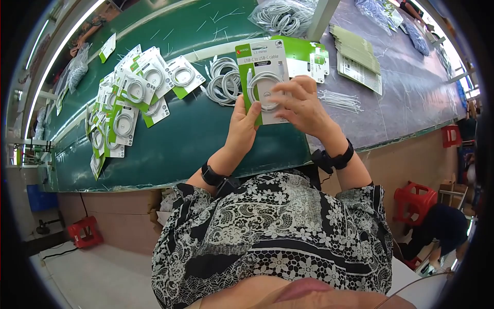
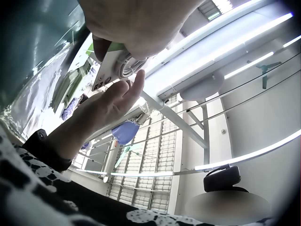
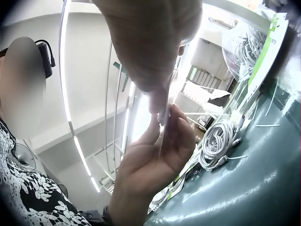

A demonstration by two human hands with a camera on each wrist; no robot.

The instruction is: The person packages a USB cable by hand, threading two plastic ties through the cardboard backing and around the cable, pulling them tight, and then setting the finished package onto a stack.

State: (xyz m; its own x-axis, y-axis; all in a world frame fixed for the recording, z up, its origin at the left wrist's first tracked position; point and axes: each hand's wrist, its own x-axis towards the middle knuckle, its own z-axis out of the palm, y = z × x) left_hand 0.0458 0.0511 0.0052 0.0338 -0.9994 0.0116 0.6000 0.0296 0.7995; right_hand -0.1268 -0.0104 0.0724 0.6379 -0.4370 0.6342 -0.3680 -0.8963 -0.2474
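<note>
In the head view a white and green card [image 1: 262,57] printed "USB-C to USB-C cable" stands upright, facing the wearer, above the table. A coiled white cable [image 1: 250,88] is on its front. The left hand [image 1: 243,126] pinches the card by its lower left edge, thumb in front. The right hand [image 1: 309,105] spreads its fingers over the card's right side, in front of the coil; they are slightly blurred and hide part of it. In the left wrist view the right hand's fingers [image 2: 110,99] reach up beside the coil. Loose coiled cables [image 1: 224,85] lie just left of the card.
Many carded cables [image 1: 123,103] are heaped on the green table [image 1: 190,144] at left. Behind the right hand lie green cards [image 1: 309,54], white ties [image 1: 340,100] and a stack of cards [image 1: 357,62]. A bag of cables [image 1: 283,18] sits by a post [image 1: 323,18].
</note>
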